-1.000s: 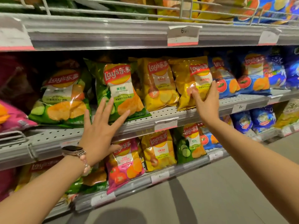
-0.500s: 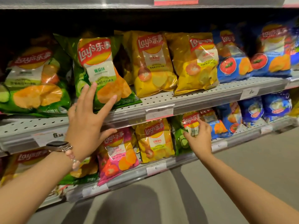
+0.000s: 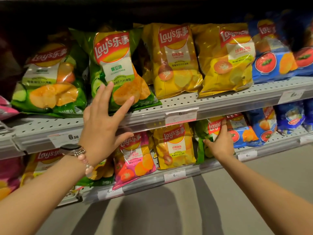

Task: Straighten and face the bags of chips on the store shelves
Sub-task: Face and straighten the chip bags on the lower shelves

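Observation:
Lay's chip bags stand in rows on two shelves. My left hand [image 3: 103, 122] is spread in front of the tilted green cucumber bag [image 3: 115, 65] on the upper shelf [image 3: 220, 100], fingertips touching its lower part. Beside it stand another green bag [image 3: 49, 78] and two yellow bags [image 3: 174, 60] [image 3: 227, 58]. My right hand [image 3: 220, 143] reaches to the lower shelf [image 3: 211, 167] and lies on a green bag [image 3: 203, 133], index finger on its red logo, thumb out to the left. The hand hides most of that bag.
Blue tomato bags [image 3: 272, 53] fill the right of both shelves. A pink bag [image 3: 133, 156] and a yellow bag [image 3: 174, 146] stand on the lower shelf. Price tags [image 3: 181, 114] line the shelf edges. Grey floor [image 3: 186, 209] lies below.
My right hand dropped from the yellow bag on the upper shelf to the green bag on the lower shelf. My left hand stayed at the green cucumber bag. The view moved downward and closer.

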